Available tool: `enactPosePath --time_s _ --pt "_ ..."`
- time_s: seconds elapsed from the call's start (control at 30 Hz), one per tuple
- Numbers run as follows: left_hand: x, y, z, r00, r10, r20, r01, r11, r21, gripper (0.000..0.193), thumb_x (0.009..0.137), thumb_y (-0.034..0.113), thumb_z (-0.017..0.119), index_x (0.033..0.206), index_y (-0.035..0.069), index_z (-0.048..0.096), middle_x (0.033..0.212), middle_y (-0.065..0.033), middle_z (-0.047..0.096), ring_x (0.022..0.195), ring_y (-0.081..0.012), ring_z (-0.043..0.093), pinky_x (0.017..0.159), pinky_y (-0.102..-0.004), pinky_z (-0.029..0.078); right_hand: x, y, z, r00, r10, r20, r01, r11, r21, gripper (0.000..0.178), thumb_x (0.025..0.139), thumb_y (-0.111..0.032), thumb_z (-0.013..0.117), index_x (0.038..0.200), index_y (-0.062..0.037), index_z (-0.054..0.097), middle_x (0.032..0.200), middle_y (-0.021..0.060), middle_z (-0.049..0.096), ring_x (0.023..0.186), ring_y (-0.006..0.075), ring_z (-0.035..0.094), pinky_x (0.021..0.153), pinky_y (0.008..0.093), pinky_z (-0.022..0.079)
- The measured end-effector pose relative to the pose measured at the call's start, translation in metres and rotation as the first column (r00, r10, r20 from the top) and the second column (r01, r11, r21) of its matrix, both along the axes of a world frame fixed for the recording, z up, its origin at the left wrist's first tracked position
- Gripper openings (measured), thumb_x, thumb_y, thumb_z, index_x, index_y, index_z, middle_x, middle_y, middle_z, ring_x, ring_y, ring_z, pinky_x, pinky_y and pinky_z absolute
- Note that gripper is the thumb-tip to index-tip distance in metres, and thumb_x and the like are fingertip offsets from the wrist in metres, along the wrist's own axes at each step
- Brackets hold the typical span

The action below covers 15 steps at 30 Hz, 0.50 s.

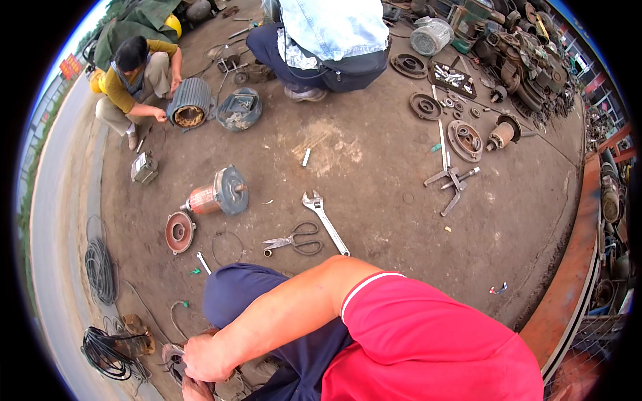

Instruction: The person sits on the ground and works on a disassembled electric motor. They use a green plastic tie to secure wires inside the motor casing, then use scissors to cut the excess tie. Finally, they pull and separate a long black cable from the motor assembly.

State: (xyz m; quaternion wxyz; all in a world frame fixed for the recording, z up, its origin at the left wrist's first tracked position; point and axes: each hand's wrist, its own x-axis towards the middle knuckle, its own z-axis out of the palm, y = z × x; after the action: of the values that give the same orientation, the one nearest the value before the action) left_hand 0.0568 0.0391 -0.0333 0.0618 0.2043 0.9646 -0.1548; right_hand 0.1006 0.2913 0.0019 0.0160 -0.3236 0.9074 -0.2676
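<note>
At the lower left, my right hand (206,358) is closed, its fingertips turned away from view. Just below it my left hand (194,389) shows only in part, cut off by the picture's edge, and its fingers are mostly hidden. Both hands are close against a round, hollow metal part (172,355) with a reddish-grey rim. What the right fingers hold is covered by the hand itself. A green-tipped wire (175,319) curves down toward the part. Beyond my knee lie scissors (293,238), an adjustable wrench (326,222) and a small spanner (204,262).
A motor rotor with end cover (217,192) and a red-brown ring flange (179,232) lie ahead. Cable coils (100,271) are at left. A gear puller (453,185) lies right. One person (127,77) works at a motor housing (190,101); another person (331,33) squats ahead.
</note>
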Motion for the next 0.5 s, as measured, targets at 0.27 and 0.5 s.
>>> enactPosePath --time_s 0.27,0.5 --pt "-0.007 -0.008 -0.011 1.000 0.021 0.000 -0.021 1.000 0.000 0.055 0.087 0.061 0.063 0.107 0.010 0.067 0.086 -0.0195 0.072 0.075 -0.0388 0.071 0.063 -0.0493 0.056 0.003 0.000 -0.001 1.000 0.026 0.017 -0.026 1.000 0.015 0.018 0.077 -0.021 0.069 0.086 -0.0064 0.073 0.086 0.0130 0.074 0.085 0.0293 0.073 0.070 0.0429 0.057" --pt "-0.007 -0.011 -0.025 0.998 0.056 -0.016 -0.047 0.941 0.336 0.035 0.094 0.032 0.055 0.087 -0.003 0.058 0.085 -0.0276 0.066 0.080 -0.0479 0.063 0.071 -0.0557 0.048 0.005 0.006 -0.001 0.999 0.016 0.029 -0.016 1.000 0.014 0.017 0.081 -0.020 0.066 0.087 -0.0063 0.074 0.086 0.0141 0.074 0.085 0.0305 0.072 0.072 0.0435 0.057"
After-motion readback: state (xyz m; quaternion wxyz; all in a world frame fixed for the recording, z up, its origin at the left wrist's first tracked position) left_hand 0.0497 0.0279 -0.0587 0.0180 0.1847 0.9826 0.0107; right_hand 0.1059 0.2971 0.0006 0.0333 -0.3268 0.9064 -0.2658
